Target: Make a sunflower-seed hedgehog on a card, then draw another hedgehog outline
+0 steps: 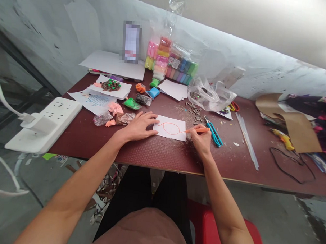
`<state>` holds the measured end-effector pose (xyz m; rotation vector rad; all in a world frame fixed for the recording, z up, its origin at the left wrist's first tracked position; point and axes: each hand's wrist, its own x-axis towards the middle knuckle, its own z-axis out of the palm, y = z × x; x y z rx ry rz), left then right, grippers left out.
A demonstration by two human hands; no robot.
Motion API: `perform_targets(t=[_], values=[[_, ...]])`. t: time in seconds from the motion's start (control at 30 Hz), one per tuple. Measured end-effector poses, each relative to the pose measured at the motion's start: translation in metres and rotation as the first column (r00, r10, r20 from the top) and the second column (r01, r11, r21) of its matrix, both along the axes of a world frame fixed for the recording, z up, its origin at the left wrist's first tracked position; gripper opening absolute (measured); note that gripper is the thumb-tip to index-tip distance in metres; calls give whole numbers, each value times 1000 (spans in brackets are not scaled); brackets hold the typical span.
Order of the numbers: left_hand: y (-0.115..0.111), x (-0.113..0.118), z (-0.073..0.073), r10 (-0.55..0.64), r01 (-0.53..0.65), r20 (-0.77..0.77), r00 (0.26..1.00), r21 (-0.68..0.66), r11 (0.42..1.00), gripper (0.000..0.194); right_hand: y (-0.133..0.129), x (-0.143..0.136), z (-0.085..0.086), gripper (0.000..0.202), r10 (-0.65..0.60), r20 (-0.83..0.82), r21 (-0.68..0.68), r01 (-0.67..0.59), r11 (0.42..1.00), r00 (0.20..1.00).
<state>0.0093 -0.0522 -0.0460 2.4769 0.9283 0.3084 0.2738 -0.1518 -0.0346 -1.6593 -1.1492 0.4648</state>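
Note:
A small white sheet of paper lies on the dark red table, with an orange oval outline and short curved lines drawn on it. My left hand rests flat with fingers spread, its fingertips on the paper's left edge. In my right hand is an orange marker, its tip at the right end of the drawn line. Just right of that hand lie teal-handled scissors. Brown and green clay packets sit beyond my left hand.
A white power strip stands at the left edge. Behind are bagged coloured clay, a plastic bag and scattered striped seeds. Clear glue sticks and a yellow glue gun with its cord lie right.

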Motion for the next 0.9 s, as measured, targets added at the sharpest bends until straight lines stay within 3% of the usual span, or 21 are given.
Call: perform_targets(t=[0.3,0.6,0.9], values=[[-3,3,-5,33,-34,34,999,41,999,47,-1,-3,-1,16,20,-14,3,-20,1000,1000],[-4,6,-6,56,-59,26,998,102,993,43,-5,-25,10,23,218,-45,-68,-221,973,975],[-8,8,-5,47,-47,0,999,134,990,50,-2,-41,4,28,253,-18,-65,-253,965,967]])
